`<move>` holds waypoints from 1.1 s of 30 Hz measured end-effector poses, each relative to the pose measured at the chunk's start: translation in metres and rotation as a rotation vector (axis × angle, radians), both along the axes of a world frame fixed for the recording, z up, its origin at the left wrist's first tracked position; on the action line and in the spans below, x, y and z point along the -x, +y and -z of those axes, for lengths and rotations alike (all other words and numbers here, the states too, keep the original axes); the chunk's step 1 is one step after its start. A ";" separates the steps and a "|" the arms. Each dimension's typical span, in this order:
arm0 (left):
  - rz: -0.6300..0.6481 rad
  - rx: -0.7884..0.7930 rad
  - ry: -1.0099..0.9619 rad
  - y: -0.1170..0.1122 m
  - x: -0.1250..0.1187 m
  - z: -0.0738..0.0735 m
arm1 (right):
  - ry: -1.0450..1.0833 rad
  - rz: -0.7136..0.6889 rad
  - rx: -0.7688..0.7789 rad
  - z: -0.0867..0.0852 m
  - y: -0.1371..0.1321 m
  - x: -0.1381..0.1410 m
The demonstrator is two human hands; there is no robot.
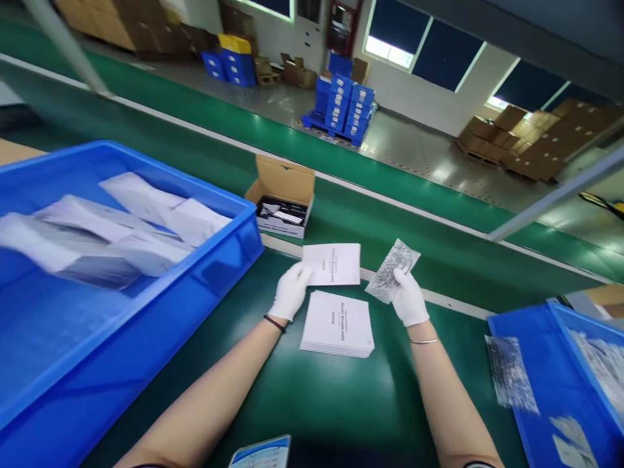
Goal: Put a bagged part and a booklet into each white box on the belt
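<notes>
My left hand [290, 290], in a white glove, is closed on the edge of a white printed booklet [336, 263] held just above the green table. My right hand [407, 298], also gloved, grips a small clear plastic bag [391, 270] with dark small parts inside. Between my hands, on the table, lies a stack of the same white booklets [337, 323]. Beyond the booklet an open cardboard box [283, 197] sits on the green conveyor belt, with dark items and a white sheet inside.
A big blue bin [214, 266] at the left holds several white wrapped packs [146, 221]. At the right a blue tray [541, 383] carries more clear bags [511, 374]. The conveyor belt [439, 247] runs across behind. Pallets of blue and brown boxes stand on the floor beyond.
</notes>
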State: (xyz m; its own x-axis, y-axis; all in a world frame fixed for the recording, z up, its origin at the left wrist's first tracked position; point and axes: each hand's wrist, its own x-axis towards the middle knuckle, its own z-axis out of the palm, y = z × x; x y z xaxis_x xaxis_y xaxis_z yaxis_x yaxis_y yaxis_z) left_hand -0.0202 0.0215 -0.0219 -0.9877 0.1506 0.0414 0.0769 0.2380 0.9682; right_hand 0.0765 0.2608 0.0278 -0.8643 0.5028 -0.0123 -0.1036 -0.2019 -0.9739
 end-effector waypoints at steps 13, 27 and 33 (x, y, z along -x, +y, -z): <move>0.105 -0.067 -0.005 0.000 0.004 0.005 | -0.370 -0.472 -1.816 -0.096 -0.127 0.235; 0.146 -0.013 0.014 0.003 0.006 0.011 | -0.425 -0.582 -1.711 -0.029 -0.099 0.248; 0.066 -0.215 -0.006 -0.002 0.010 0.010 | -0.251 -0.626 -1.693 -0.050 -0.095 0.193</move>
State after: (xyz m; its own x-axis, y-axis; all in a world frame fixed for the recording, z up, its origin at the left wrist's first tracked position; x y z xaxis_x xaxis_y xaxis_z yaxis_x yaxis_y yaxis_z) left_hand -0.0302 0.0198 -0.0321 -0.9764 0.2029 0.0739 0.0796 0.0203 0.9966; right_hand -0.1167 0.1653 0.0777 -0.9675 -0.2505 -0.0357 -0.2443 0.9615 -0.1260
